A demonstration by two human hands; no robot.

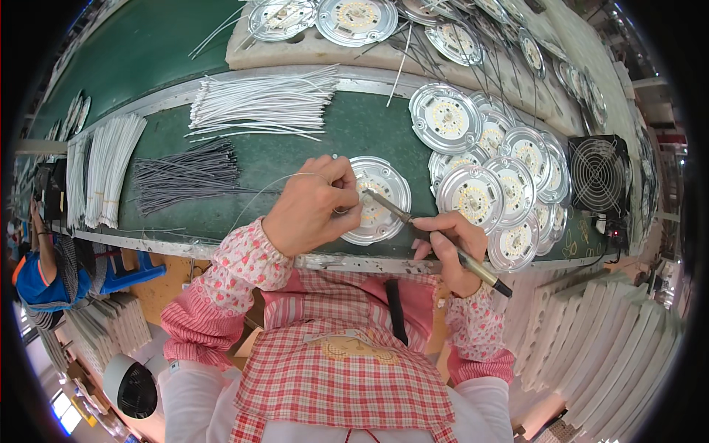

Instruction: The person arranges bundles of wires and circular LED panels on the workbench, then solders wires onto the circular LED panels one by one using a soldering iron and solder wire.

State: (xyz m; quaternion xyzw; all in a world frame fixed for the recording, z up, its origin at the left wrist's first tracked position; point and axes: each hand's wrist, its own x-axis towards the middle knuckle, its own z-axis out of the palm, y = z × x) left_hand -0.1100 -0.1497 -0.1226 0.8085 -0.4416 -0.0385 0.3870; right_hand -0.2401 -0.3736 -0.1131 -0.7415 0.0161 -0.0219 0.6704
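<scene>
A round silver lamp disc (395, 181) with a ring of small yellow LEDs lies flat on the green bench before me. My right hand (454, 247) is closed around a soldering iron (484, 272), its tip over the disc's middle. At the disc's left edge my left hand (314, 203) is closed in a pinch. A thin solder wire (255, 198) loops past its back into the fingers, whose tips are partly hidden. Left of that hand lies a bundle of dark grey wires (188, 176).
White wires (262, 100) lie at the back, and more white bundles (111, 170) at the left. Overlapping lamp discs (473, 199) crowd the right, beside a black fan (597, 173). A foam board (295, 52) with wired discs stands behind. Someone in blue (48, 273) is at far left.
</scene>
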